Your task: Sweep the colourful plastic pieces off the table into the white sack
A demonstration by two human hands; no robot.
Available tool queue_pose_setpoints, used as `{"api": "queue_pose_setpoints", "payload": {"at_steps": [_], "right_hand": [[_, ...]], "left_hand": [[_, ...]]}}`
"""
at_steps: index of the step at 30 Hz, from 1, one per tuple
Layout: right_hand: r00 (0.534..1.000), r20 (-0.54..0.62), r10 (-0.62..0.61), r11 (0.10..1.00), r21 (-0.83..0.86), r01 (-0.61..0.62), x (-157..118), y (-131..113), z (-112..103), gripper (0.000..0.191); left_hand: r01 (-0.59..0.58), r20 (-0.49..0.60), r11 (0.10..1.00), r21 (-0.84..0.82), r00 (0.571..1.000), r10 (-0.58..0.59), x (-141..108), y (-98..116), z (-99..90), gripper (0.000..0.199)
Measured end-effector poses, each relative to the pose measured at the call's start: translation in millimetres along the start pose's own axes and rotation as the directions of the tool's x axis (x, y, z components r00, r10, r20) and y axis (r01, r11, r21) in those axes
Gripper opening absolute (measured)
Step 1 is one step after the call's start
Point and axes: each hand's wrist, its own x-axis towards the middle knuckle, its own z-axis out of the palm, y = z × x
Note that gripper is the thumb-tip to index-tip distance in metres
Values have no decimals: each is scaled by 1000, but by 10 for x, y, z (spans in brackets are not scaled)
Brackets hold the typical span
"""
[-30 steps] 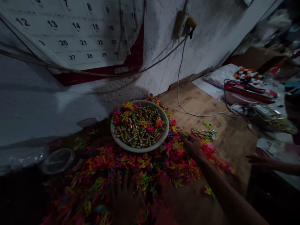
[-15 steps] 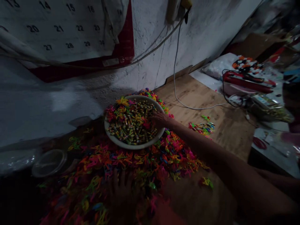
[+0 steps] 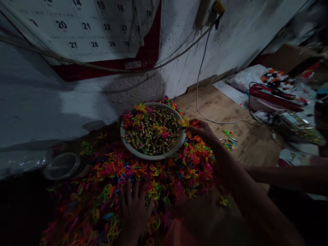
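Note:
My left hand [image 3: 134, 208] lies with its fingers spread on a wide pile of small colourful plastic pieces [image 3: 189, 160]. At the right rim of a round pale bowl [image 3: 151, 157], my right hand [image 3: 201, 130] has its fingers closed on yellow and orange plastic pieces [image 3: 185, 123]. The bowl holds many short patterned sticks [image 3: 156, 131], with some bright plastic pieces on top at its left side. Dim light blurs the fingertips of my right hand.
Another person's forearm [image 3: 282, 176] reaches in from the right. A clear round lid [image 3: 62, 166] lies at the left. A white cable [image 3: 217, 122] crosses the wooden board [image 3: 246, 133]. A red tool [image 3: 276, 97] and bags lie at the right, below a wall calendar [image 3: 102, 37].
My right hand has moved out of the bowl to its right rim with plastic pieces in it. My left hand stays on the pile. The other person's forearm reaches further in.

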Motion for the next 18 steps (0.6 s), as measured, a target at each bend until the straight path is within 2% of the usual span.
{"api": "queue_pose_setpoints", "payload": {"at_steps": [2, 4, 5, 7, 9, 11, 14, 16, 18], "right_hand": [[993, 116, 34, 979, -202, -10, -320, 26, -55, 40], [972, 218, 91, 848, -528, 39, -571, 75, -77, 45], [966, 228, 121, 739, -670, 66, -638, 88, -70, 53], [975, 175, 139, 523, -849, 78, -618, 59, -5, 69], [993, 96, 76, 413, -909, 56, -403, -32, 148, 64], [996, 91, -19, 427, -900, 91, -80, -132, 385, 55], [971, 227, -71, 470, -851, 234, 342, -168, 812, 71], [950, 312, -25, 439, -850, 291, 462, -94, 1062, 81], [949, 314, -9, 399, -870, 291, 450, 15, 1230, 67]], "left_hand": [[3, 10, 1000, -4, 1000, -3, -9, -10, 8, 44], [10, 23, 1000, -4, 1000, -10, -25, -25, 17, 44], [13, 27, 1000, -3, 1000, -13, -34, -33, 24, 45], [6, 34, 1000, 1, 999, -6, -53, -49, 41, 46], [-3, 35, 1000, 7, 999, 3, -65, -60, 59, 46], [2, 27, 1000, 15, 1000, -2, -66, -64, 73, 46], [-14, 2, 999, 32, 1000, 14, -60, -72, 89, 47], [-29, -7, 999, 44, 1000, 29, -62, -84, 97, 47], [-36, 0, 998, 51, 999, 36, -74, -99, 103, 47]]}}
